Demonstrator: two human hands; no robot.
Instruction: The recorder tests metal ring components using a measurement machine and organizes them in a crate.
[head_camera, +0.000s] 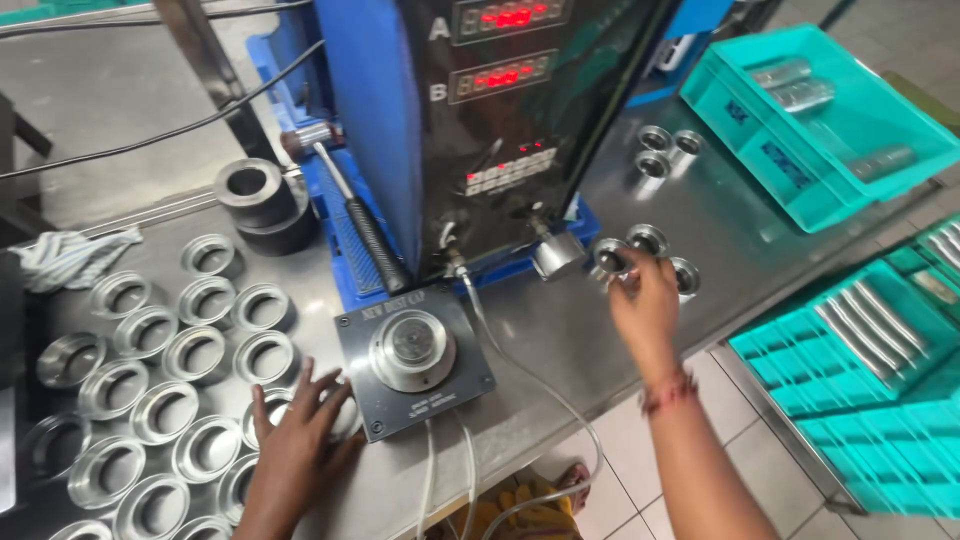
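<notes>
My left hand (300, 440) fingers spread flat over steel ring (268, 408), near-left of press fixture (412, 352). My right hand (645, 300) fingertips pinched on small bearing (608, 258), right of fixture.

Two shiny steel rings (290, 405) (608, 258), apparently under hands

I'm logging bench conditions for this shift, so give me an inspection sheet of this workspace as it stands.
Surface: grey metal bench, worn, bare in patches.
Job's things: rows of shiny metal rings at left; ring on the square fixture plate; small bearing-like rings at right.
Clutter: rag, two dark rings stacked.
Hands: left hand rests on a ring by the plate; right hand grips one small ring.
Cables: pale hoses run from machine and plate over the bench edge; black cable behind.
Surroundings: blue-black machine with red displays; teal trays of metal cylinders; tiled floor.
</notes>
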